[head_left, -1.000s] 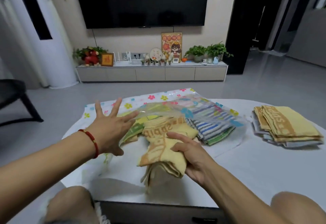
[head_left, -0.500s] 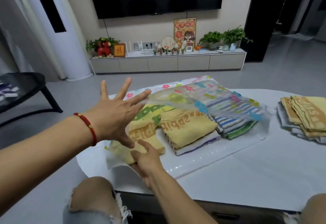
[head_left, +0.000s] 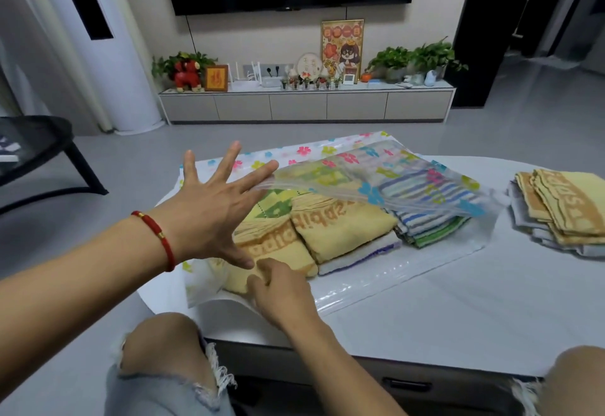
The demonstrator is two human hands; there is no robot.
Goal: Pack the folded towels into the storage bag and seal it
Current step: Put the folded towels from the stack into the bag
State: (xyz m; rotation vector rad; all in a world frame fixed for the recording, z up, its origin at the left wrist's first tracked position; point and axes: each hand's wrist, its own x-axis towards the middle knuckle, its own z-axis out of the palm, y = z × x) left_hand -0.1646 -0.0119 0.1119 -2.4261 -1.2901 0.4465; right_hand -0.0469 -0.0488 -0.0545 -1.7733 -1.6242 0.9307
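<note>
Covering most of the near view, the white table (head_left: 425,311) carries every task item. The storage bag (head_left: 386,173), clear plastic with a flower print, lies open on the table's left half, its upper sheet lifted clear of the contents. Inside the bag sit three stacks of folded towels: a yellow stack (head_left: 340,229) at the centre of the bag, a striped stack (head_left: 432,219) touching it on the right, and a yellow towel (head_left: 275,252) at the bag's left end by the mouth. A further pile of folded towels (head_left: 559,209) rests on the table outside the bag, well apart to its right. The left hand (head_left: 209,216) is spread wide above the bag's left end, fingers straight, fingertips propping up the lifted sheet. The right hand (head_left: 281,291) rests on the near edge of the left yellow towel, fingers curled; whether it grips cannot be told.
</note>
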